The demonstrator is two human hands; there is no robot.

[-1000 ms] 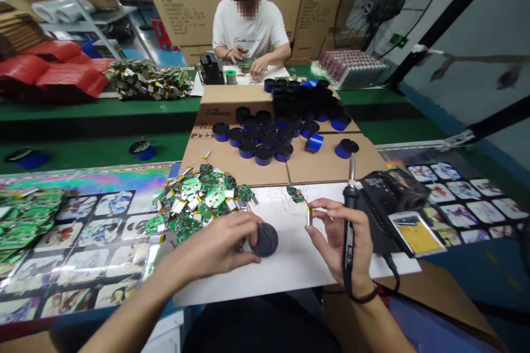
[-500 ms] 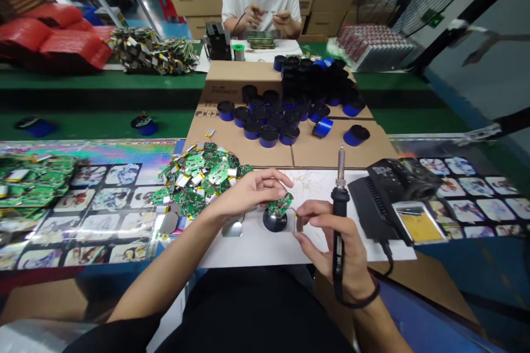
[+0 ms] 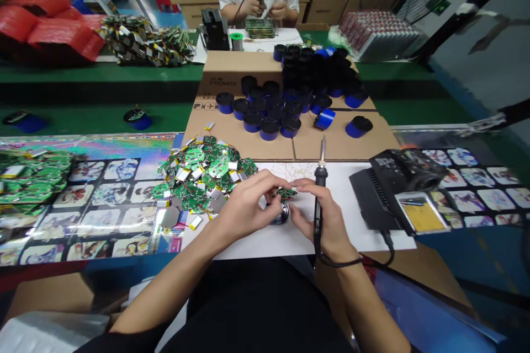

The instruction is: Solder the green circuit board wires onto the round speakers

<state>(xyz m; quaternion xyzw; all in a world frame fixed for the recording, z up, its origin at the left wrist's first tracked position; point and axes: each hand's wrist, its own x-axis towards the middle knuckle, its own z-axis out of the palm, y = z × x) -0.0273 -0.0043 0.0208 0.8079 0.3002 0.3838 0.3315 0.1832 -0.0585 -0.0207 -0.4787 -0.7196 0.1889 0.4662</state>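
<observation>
A white paper work sheet (image 3: pixel 356 204) fills the space under both hands. A heap of green circuit boards (image 3: pixel 202 176) lies just beyond the left hand (image 3: pixel 244 209), and a black soldering station (image 3: pixel 399 176) sits right of the right hand (image 3: pixel 325 220). The right hand grips a soldering iron (image 3: pixel 319 176) upright, its tip raised clear of the work. The hands meet over a small green board (image 3: pixel 285 193) on a round dark holder (image 3: pixel 281 214); fingers hide the contact, so whether the left hand pinches it is uncertain.
</observation>
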